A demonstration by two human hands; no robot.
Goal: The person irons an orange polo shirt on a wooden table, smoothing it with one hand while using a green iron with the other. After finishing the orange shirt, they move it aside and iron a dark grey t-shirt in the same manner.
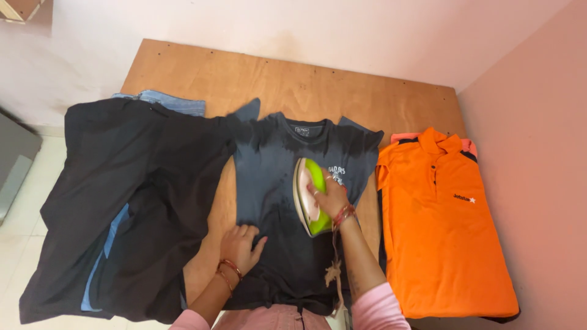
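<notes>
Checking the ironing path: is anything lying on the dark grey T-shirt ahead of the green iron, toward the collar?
Nothing visible: the dark grey T-shirt lies bare between the green iron and collar. The left hand presses behind it.

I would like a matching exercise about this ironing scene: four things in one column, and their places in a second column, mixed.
Things
1. iron
2. orange polo shirt
3. black garment
4. left hand

Places
A. flat on the lower part of the dark grey T-shirt
B. on the wooden board, right side
C. hanging over the board's left edge
D. under the right hand, on the T-shirt

Pairs: 1-D, 2-B, 3-C, 4-A
</notes>
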